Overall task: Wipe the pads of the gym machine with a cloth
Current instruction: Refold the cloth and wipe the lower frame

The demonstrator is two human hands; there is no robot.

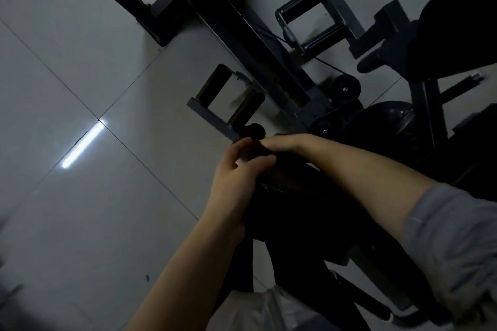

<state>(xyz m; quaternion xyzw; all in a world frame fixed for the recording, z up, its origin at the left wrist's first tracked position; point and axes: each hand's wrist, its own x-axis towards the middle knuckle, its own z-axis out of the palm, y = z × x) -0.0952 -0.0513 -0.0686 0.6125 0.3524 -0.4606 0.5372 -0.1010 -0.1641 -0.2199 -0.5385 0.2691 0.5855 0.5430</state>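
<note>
The view is dim. My left hand and my right hand meet in the middle of the head view, above the end of a dark pad of the gym machine. A small dark reddish cloth is bunched between the fingertips of both hands, and most of it is hidden by the fingers. My left thumb and fingers curl around it from the left. My right hand lies low over the pad and pinches the cloth from the right. A bit of something white shows under my left fingers.
The grey machine frame runs diagonally across the light tiled floor. Two bracket handles, a black pulley wheel and another black pad stand beyond my hands. Dark frame legs lie below.
</note>
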